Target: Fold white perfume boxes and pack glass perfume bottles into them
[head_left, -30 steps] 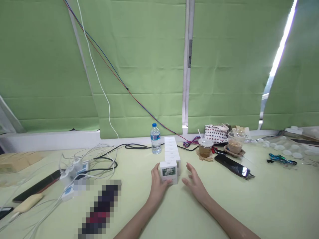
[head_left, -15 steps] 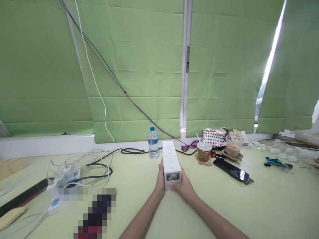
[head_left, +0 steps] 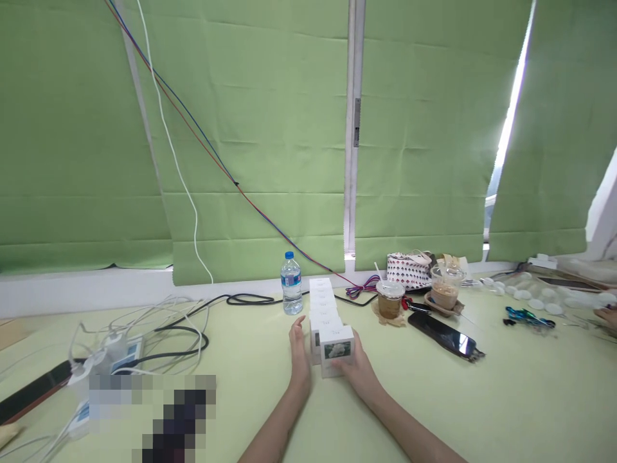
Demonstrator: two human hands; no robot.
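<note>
A row of several small white boxes [head_left: 321, 297] stretches away from me on the pale green table [head_left: 409, 399]. My right hand [head_left: 361, 370] grips the nearest white box [head_left: 337, 370], which has a picture of a pale flower on its front. This box sits a little nearer and to the right of the row. My left hand [head_left: 299, 357] stands beside the row's left side, fingers extended and apart from the boxes. Behind the row's left is a water bottle [head_left: 292, 283] with a blue cap.
On the right lie a lidded drink cup [head_left: 390, 299], a second cup [head_left: 444, 292], a black phone [head_left: 443, 335] and a patterned pouch [head_left: 409, 270]. At left are a power strip [head_left: 128, 354] with tangled cables and a pixelated dark item [head_left: 178, 418].
The nearest box has come out of line with the row, toward me and to the right, in my right hand. My left hand has let go of the row. The view has shifted slightly.
</note>
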